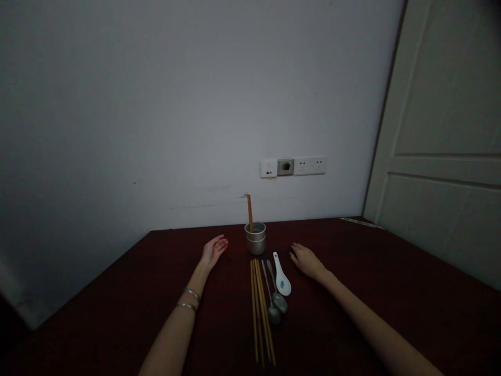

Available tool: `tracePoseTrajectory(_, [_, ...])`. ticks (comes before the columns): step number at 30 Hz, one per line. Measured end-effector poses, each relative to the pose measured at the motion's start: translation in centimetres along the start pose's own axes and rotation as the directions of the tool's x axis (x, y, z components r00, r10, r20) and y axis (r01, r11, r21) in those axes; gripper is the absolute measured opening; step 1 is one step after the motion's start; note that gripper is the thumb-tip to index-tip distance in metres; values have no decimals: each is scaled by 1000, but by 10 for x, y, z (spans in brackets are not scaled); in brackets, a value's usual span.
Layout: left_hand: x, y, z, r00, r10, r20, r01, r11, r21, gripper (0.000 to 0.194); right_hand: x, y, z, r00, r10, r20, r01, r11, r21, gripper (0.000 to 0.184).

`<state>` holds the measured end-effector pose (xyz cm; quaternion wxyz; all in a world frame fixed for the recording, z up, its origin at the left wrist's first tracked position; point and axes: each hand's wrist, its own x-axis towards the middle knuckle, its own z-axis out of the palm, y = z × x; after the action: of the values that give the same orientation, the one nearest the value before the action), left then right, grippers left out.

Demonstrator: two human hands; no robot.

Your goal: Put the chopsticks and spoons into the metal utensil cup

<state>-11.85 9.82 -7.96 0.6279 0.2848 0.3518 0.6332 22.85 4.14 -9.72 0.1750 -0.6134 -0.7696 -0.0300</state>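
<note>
My left hand [214, 252] rests on its side on the dark red table, palm turned inward, fingers loosely extended and holding nothing. On the other side my right hand [307, 259] lies palm down with nothing in it, a little right of a white soup spoon [281, 279] with a blue mark. Two metal spoons [273, 312] lie left of the soup spoon, and beside them are several wooden chopsticks [257, 313], side by side. Behind these stands a metal cup [255, 243], with chopsticks [250, 213] leaning upright inside it.
The dark red table [117, 313] reaches back to a pale wall [195, 104]. Wall sockets [310, 165] sit above the table's back edge. At the right is a white panelled door [442, 209]. A thin strip [360, 223] lies near the back right corner.
</note>
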Motion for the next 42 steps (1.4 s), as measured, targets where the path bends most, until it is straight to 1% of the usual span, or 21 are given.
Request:
tracePoseTrajectory(3, [-3,-3,3,997,71,5,-72,995,71,15,-8,-3,7,999,29,-40,-31,998,-49,42])
tracePoseTrajectory(5, [-7,-4,6,992,120,43,-125,980,153,16,-9,-5,8,998,37,-53,-40,998,-48,42])
tracePoseTrajectory(7, [-12,-5,10,987,143,78,-158,955,249,17,-10,-7,5,997,42,-62,-44,999,-32,42])
tracePoseTrajectory(9, [-16,-4,14,989,121,88,-145,923,356,18,-10,-8,2,997,50,-66,-51,999,-19,42])
tracePoseTrajectory(11, [-21,0,19,994,87,60,-105,864,493,19,-10,-9,0,996,58,-69,-58,998,-6,41])
tracePoseTrajectory(13, [-27,6,26,997,80,19,-73,751,656,21,-10,-9,0,995,60,-76,-59,998,10,41])
tracePoseTrajectory(15, [-35,12,35,998,65,21,-55,586,808,19,-10,-8,2,995,59,-85,-57,998,24,40])
tracePoseTrajectory(16, [-41,14,40,998,30,46,-55,495,867,18,-9,-8,3,994,60,-89,-58,998,28,40])
tracePoseTrajectory(18, [-54,16,50,989,-91,117,-83,318,944,14,-9,-7,5,994,60,-95,-58,998,28,40])
tracePoseTrajectory(20, [-68,14,60,963,-210,170,-134,176,975,14,-9,-6,6,994,54,-99,-53,998,21,39])
tracePoseTrajectory(22, [-81,9,69,948,-259,185,-174,66,983,15,-9,-5,7,994,48,-101,-48,999,10,39])
tracePoseTrajectory(26, [-95,-5,78,961,-194,196,-219,-105,970,15,-11,-6,4,993,28,-113,-29,1000,-3,38])
tracePoseTrajectory(30, [-101,-14,85,973,-163,163,-198,-233,952,16,-12,-8,2,992,18,-128,-19,1000,-4,38])
tracePoseTrajectory(32, [-103,-16,88,978,-141,155,-189,-277,942,15,-12,-8,1,992,23,-126,-24,1000,-4,38])
tracePoseTrajectory(34, [-105,-18,92,981,-121,150,-181,-303,936,16,-11,-8,2,992,31,-120,-32,999,-3,38])
tracePoseTrajectory(38, [-104,-23,95,985,-118,128,-160,-319,934,22,-11,-8,1,992,46,-116,-46,999,5,38])
tracePoseTrajectory(42, [-102,-27,96,988,-109,111,-141,-335,931,21,-12,-8,-1,992,42,-119,-39,999,22,36])
